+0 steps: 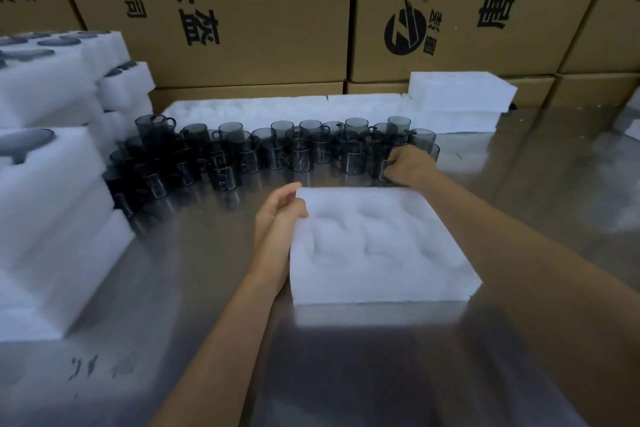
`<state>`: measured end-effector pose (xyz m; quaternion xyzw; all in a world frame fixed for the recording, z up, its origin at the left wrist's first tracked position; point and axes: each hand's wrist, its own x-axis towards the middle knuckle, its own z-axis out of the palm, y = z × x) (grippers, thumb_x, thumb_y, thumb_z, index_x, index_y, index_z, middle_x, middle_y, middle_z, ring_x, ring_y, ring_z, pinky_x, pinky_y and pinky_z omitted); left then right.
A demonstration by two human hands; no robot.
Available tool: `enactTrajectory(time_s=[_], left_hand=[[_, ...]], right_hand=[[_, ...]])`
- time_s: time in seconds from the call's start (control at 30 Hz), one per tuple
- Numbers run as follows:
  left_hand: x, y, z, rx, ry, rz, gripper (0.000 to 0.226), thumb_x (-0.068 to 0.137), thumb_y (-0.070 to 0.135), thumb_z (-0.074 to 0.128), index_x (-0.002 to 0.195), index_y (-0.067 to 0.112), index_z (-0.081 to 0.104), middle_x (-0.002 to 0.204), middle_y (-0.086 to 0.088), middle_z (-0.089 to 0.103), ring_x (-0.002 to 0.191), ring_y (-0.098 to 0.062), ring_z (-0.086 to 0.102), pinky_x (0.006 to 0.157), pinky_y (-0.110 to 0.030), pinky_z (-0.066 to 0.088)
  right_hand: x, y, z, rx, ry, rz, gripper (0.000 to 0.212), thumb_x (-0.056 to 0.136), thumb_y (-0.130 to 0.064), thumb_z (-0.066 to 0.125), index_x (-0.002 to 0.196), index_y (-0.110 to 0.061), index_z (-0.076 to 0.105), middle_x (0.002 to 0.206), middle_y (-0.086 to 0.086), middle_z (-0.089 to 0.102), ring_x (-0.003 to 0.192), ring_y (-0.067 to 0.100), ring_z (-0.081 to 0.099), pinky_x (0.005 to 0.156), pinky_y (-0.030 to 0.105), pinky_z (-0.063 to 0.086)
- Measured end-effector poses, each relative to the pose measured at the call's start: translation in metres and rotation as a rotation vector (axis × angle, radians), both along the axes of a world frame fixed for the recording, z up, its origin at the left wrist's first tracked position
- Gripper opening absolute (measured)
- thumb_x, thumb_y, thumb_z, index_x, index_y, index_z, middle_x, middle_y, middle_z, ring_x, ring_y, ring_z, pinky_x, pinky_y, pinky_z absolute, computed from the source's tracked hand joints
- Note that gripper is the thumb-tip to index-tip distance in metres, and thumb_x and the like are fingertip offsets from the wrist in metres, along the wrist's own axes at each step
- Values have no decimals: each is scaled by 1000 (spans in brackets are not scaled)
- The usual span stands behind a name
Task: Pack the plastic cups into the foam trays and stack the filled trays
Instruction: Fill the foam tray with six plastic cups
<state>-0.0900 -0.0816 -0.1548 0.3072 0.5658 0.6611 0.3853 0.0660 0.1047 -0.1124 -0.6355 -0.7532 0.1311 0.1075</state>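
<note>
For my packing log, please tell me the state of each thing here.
Foam tray: flat on table, pockets empty.
Left hand: holds the tray's left edge.
Right hand: grips one cup.
Loose cups: upright, unpacked.
Left stack: filled trays.

white foam tray (377, 246) flat, smoky cups (277, 149) clustered behind
</note>
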Motion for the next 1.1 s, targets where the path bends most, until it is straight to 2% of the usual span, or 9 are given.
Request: enactTrajectory(time_s=[0.17, 0.27, 0.37, 0.47, 0.53, 0.67, 0.8, 0.9, 1.1], left_hand=[[5, -8, 10, -6, -20, -13, 48, 60, 15, 59, 107, 18, 69, 117, -17, 65, 102, -31, 61, 93, -48, 49], [7, -17, 13, -20, -9, -43, 48, 57, 15, 58, 103, 19, 69, 107, -14, 63, 96, -27, 58, 85, -42, 45], [9, -29, 13, -13, 29, -67, 44, 60, 14, 59, 103, 21, 69, 119, -17, 63, 99, -24, 60, 88, -40, 47], [8, -40, 11, 51, 170, -44, 41, 78, -1, 64, 112, 23, 66, 119, -2, 67, 114, -16, 61, 94, -24, 48], [2, -45, 11, 104, 302, -61, 49, 85, -7, 61, 119, 28, 65, 124, 10, 66, 123, -8, 57, 104, -25, 46], [-9, -61, 21, 211, 501, -142, 54, 87, 1, 70, 130, 33, 62, 132, 18, 62, 130, -3, 51, 112, -35, 41], [-6, -65, 32, 242, 667, -198, 59, 86, 2, 73, 134, 34, 59, 131, 25, 61, 129, 5, 50, 105, -12, 37], [-2, -64, 32, 239, 761, -191, 63, 84, 7, 77, 136, 35, 56, 132, 20, 61, 125, 2, 53, 102, -10, 38], [10, -57, 25, 228, 787, -62, 60, 80, 19, 82, 132, 36, 58, 118, 19, 60, 109, 2, 57, 92, -9, 43]], right_hand=[[6, -33, 16, 102, 76, 48, 12, 90, -12, 56, 93, -20, 64, 102, 7, 66, 105, 31, 61, 81, 29, 45], [9, -65, 23, 220, 367, 123, 14, 92, -16, 63, 83, -26, 57, 87, -2, 61, 89, 22, 55, 73, 24, 37], [7, -113, 21, 211, 723, 304, 26, 90, -11, 68, 76, -30, 56, 83, -3, 62, 81, 21, 57, 69, 15, 43], [4, -153, 7, 242, 794, 460, 22, 90, -5, 68, 85, -25, 60, 109, -2, 62, 95, 22, 63, 88, 29, 52], [2, -167, 0, 290, 704, 551, 17, 92, -7, 67, 92, -22, 62, 132, -10, 57, 108, 14, 61, 97, 33, 50], [9, -184, -2, 383, 660, 624, 31, 93, -12, 66, 97, -40, 53, 133, -48, 38, 117, -18, 46, 94, 4, 36], [13, -191, -8, 301, 671, 608, 62, 92, -9, 65, 132, -49, 39, 134, -33, 50, 120, -7, 50, 97, 6, 39], [15, -189, -10, 208, 714, 589, 79, 92, -4, 64, 142, -53, 28, 138, -31, 49, 127, -6, 50, 103, 10, 39], [18, -184, -10, 121, 824, 566, 74, 94, 5, 60, 147, -38, 34, 140, -24, 52, 132, -4, 47, 108, 12, 37]])
